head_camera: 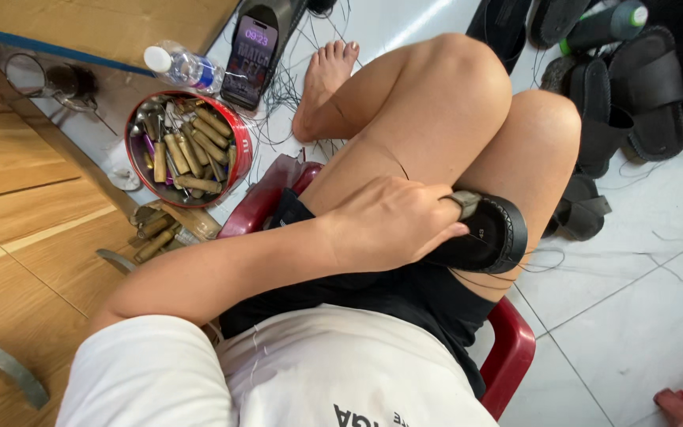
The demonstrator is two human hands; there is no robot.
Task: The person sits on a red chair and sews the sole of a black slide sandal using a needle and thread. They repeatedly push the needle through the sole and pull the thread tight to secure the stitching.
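My left hand reaches across my lap and grips a black shoe that rests against my right thigh. The fingers wrap over the shoe's upper, next to a small metal buckle. The shoe has a stitched rim, and thin black threads hang loose below it. My right hand is not visible; my raised knees and the shoe hide that side.
I sit on a red plastic stool. A red round tin of wooden-handled tools stands on the floor at left, beside a water bottle and a phone. Several black sandals lie at top right. A wooden board fills the left.
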